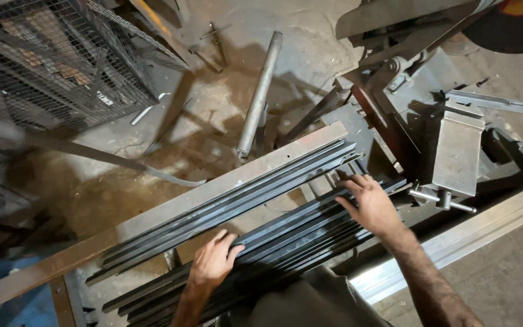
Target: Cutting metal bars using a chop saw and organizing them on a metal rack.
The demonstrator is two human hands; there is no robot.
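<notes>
Two bundles of long dark metal bars lie side by side on a stand, running from lower left to upper right. My left hand (pixel 213 261) rests flat on the near bundle (pixel 298 229) at its lower part, fingers spread over the bars. My right hand (pixel 369 201) presses on the same bundle near its upper end, fingertips touching the bar ends. The far bundle (pixel 231 203) lies untouched beside a flat steel beam (pixel 171 209). Neither hand closes around a bar.
A cut-off machine with a steel vise block (pixel 457 152) stands at the right. A grey round pipe (pixel 260 92) and scrap strips lie on the dusty concrete floor. A wire mesh cage (pixel 49 54) fills the upper left. A pale angle rail (pixel 455 242) runs at lower right.
</notes>
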